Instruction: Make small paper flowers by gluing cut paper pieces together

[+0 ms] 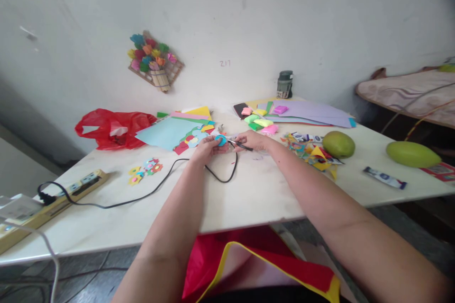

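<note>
My left hand point(206, 149) is closed on a small round blue piece of paper point(221, 140), held above the middle of the white table point(245, 199). From the right, my right hand point(251, 139) grips dark-handled scissors point(244, 146). Their metal blades point left and meet the edge of the blue paper. Fingers partly cover both items. Just beyond my left hand lie cut-out coloured paper shapes point(194, 139). A black cable point(142, 199) runs across the tabletop and loops below my hands.
Paper flowers point(145, 170) and a power strip point(80, 187) are on the left, with a red plastic bag point(110, 128) behind. Paper sheets point(313, 112), soft colourful packets point(263, 123), paper scraps point(316, 154), green fruits point(338, 144) and a tube point(384, 177) occupy the right.
</note>
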`<act>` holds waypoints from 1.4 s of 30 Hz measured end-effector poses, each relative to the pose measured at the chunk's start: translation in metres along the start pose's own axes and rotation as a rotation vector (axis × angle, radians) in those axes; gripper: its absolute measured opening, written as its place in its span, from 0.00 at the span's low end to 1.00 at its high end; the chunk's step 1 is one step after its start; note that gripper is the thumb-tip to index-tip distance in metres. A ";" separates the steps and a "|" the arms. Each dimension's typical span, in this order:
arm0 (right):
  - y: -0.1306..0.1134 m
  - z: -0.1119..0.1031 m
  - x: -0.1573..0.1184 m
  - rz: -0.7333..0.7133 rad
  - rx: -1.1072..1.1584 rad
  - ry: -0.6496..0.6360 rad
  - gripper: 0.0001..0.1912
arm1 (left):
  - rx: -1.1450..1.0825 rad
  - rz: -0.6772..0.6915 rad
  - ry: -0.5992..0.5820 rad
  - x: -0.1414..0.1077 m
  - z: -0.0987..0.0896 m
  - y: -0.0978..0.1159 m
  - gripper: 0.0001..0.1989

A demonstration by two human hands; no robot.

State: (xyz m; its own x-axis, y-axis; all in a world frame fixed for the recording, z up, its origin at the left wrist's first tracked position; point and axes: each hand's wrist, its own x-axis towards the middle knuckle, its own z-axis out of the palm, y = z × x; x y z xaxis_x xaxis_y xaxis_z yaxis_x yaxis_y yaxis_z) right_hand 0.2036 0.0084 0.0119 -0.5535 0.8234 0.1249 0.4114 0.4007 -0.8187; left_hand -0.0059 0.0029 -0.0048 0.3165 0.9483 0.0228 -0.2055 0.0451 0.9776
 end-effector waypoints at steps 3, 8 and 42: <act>-0.003 -0.001 -0.003 0.042 0.020 -0.033 0.20 | 0.002 0.020 0.006 0.000 -0.001 0.000 0.05; 0.000 -0.003 -0.005 0.059 0.097 -0.056 0.16 | -0.015 0.020 -0.011 0.000 0.000 0.000 0.06; 0.002 -0.003 -0.003 0.100 0.127 -0.093 0.16 | -0.023 0.029 -0.071 0.000 0.000 -0.003 0.08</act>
State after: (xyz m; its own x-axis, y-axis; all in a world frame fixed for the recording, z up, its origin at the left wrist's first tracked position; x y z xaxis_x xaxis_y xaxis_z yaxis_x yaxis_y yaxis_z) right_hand 0.2088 0.0081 0.0116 -0.5816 0.8134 -0.0079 0.3763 0.2605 -0.8891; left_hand -0.0053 0.0024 -0.0074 0.3745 0.9249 0.0664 -0.2365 0.0260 0.9713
